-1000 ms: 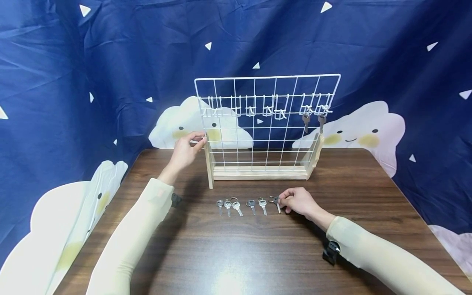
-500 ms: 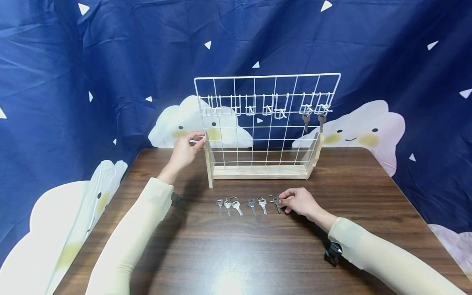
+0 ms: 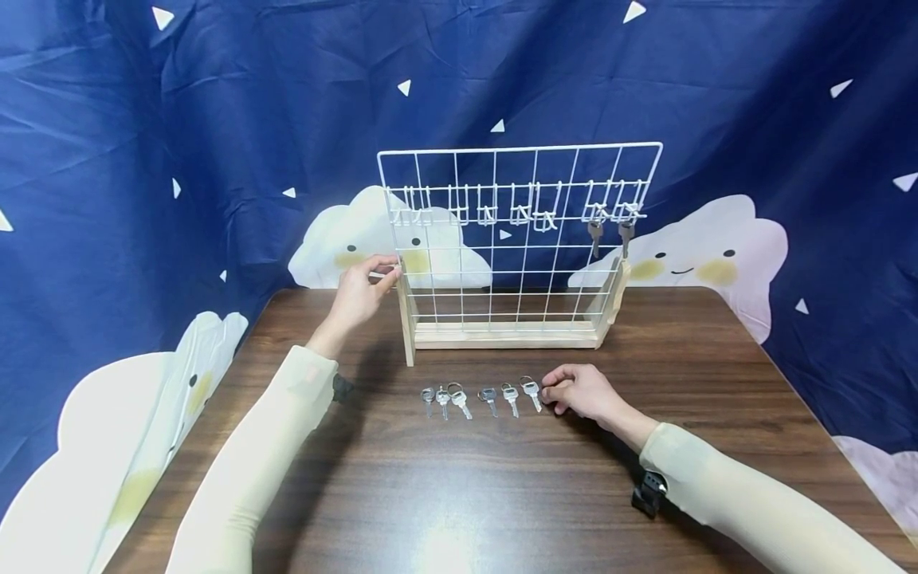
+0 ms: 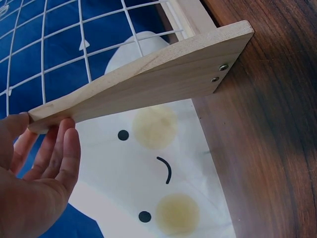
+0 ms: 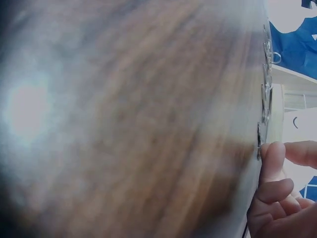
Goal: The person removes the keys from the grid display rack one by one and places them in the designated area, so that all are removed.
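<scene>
My left hand pinches the upper end of the left wooden side piece of a white wire grid rack, thumb on one face and fingers on the other. Beyond the grid's lower part, a wooden bar joins the two side pieces. My right hand rests low over the table, loosely curled fingertips beside the rightmost key, which lies flat with its ring toward the rack. In the head view a narrow gap shows between them; nothing is visible in the fingers. More keys lie in a row to the left.
Several white hooks line the grid's upper part. Two keys hang on hooks at the right. The dark wooden table extends in front of the row. A blue curtain with clouds hangs behind.
The rightmost key has shifted slightly left and turned, coming away from my right fingertips. My left hand keeps its hold on the rack, and the other keys stay put.
</scene>
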Tool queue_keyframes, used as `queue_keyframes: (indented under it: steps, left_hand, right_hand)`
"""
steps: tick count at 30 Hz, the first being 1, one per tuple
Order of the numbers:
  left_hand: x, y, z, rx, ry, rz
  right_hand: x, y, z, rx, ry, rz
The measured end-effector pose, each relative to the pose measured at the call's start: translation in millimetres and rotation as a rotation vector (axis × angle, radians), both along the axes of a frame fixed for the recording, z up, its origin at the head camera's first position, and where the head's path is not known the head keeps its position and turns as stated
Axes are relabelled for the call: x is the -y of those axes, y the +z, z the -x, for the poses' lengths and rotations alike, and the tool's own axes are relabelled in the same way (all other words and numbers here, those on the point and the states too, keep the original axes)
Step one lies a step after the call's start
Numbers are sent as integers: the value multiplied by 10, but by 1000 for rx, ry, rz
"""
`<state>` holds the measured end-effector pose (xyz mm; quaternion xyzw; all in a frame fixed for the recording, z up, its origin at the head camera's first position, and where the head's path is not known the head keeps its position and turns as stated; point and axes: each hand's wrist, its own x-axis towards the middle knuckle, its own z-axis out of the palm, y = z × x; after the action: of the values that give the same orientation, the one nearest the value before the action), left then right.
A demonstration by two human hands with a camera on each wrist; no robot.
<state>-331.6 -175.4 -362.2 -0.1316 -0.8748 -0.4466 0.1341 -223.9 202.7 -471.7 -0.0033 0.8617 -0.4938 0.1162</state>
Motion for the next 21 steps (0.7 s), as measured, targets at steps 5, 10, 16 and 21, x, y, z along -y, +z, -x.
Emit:
queue_keyframes:
  steps: [5,10,16,21]
  left_hand:
    - [5,-3,1,-1,-5,-4]
    - [7,-6,-1,2,-10,-12]
    - [4,-8,-2,1,-4,-9]
    - [-5,-7,-3,-5,-1,-6]
  right_hand:
    - [-8,58,14,-11,-8,-3]
    - [-31,123,39,-25,-16,11]
    - [-41,201,54,-75,-7,17]
    - [-39,284,50,-128,3,14]
